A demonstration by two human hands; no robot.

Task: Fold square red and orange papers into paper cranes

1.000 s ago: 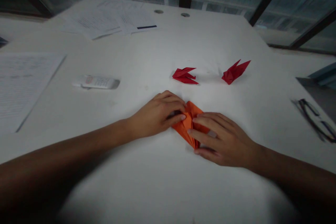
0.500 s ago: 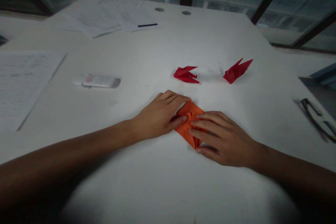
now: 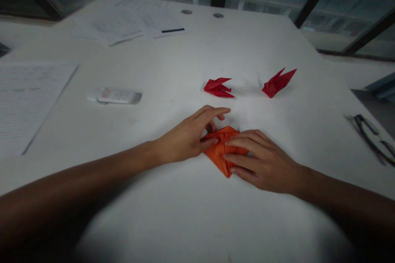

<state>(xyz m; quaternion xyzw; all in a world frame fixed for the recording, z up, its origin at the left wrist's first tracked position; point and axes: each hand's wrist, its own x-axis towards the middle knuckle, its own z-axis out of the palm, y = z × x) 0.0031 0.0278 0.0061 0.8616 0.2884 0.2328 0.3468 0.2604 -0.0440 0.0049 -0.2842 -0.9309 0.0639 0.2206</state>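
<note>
A folded piece of orange origami paper point(image 3: 220, 154) lies on the white table in front of me, roughly kite-shaped with a crease down its middle. My left hand point(image 3: 194, 135) is at its left corner, the thumb resting on the paper. Its index finger stretches out above the far edge, and the other fingers are partly curled behind. From the right, my right hand point(image 3: 262, 160) lies with spread fingers flat on the paper, covering its right part. Beyond the hands are two red folded paper cranes, a left one point(image 3: 217, 87) and a right one point(image 3: 277, 84).
A white tube-like item point(image 3: 119, 95) with print lies left of the hands. Printed sheets point(image 3: 31, 98) rest at the left edge, and more papers point(image 3: 117, 22) with a dark strip point(image 3: 173, 30) at the back. Black-framed glasses point(image 3: 373, 135) lie at the right. Windows stand behind the table.
My left fingers have lifted off the paper's far edge, and the index finger now reaches out. The paper's upper part looks folded down and its outline is wider. My right hand has hardly moved.
</note>
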